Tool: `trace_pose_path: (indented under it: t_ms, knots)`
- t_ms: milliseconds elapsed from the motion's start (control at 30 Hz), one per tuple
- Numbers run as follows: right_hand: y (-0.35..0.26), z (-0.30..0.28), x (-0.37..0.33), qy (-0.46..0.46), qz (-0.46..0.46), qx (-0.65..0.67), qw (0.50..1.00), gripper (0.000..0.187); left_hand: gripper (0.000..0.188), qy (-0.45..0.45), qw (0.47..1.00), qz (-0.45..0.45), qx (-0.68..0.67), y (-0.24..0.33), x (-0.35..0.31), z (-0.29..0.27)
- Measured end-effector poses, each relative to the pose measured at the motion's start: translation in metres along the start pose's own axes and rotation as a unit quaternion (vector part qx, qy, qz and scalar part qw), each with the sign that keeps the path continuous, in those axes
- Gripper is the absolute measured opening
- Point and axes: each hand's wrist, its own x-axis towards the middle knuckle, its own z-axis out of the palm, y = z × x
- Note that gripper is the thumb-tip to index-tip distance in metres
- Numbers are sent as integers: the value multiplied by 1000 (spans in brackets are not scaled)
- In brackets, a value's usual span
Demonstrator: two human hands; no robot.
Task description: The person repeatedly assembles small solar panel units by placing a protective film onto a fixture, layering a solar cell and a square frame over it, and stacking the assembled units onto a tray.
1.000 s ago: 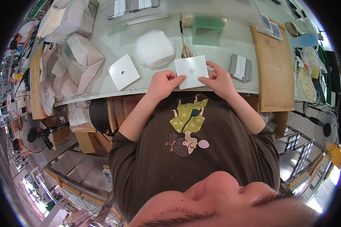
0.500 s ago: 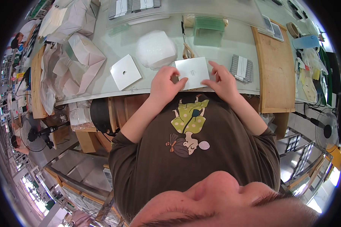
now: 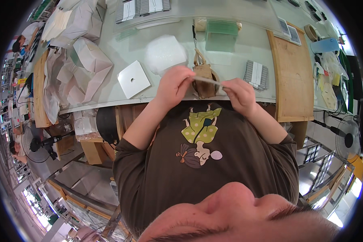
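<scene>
1. Sheet [image 3: 134, 80], white with a small hole, lies flat on the table [image 3: 109, 93].
2. Left hand [image 3: 175, 86]: fingers pinched together on the plate's left end.
3. Plate [image 3: 208, 80], nearly edge-on to view, spans the hands above the brown block [image 3: 205, 91]; best gripped by its edges (its faces probably mark easily).
4. Right hand [image 3: 240, 95]: fingers pinched on the right end; even, light pressure should avoid flexing.
5. Grey bundle [image 3: 256, 75] sits just beyond.

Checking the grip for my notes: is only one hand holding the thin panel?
No, the left hand and the right hand each grip one end of the thin panel.
</scene>
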Motion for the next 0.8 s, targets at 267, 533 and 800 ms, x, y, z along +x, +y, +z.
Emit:
trace_pose_path:
  t_ms: [267, 533, 800]
  knots:
    - [-3, 33, -28, -60, 450, 159, 877, 52, 31, -43, 946, -320, -23, -11, 8, 23]
    - [3, 26, -33, 11, 472, 232, 851, 45, 19, 23, 946, -322, -4, 7, -26, 7]
    - [0, 28, -19, 22, 507, 305, 806, 41, 33, -20, 997, 1, 72, 6, -58, 6]
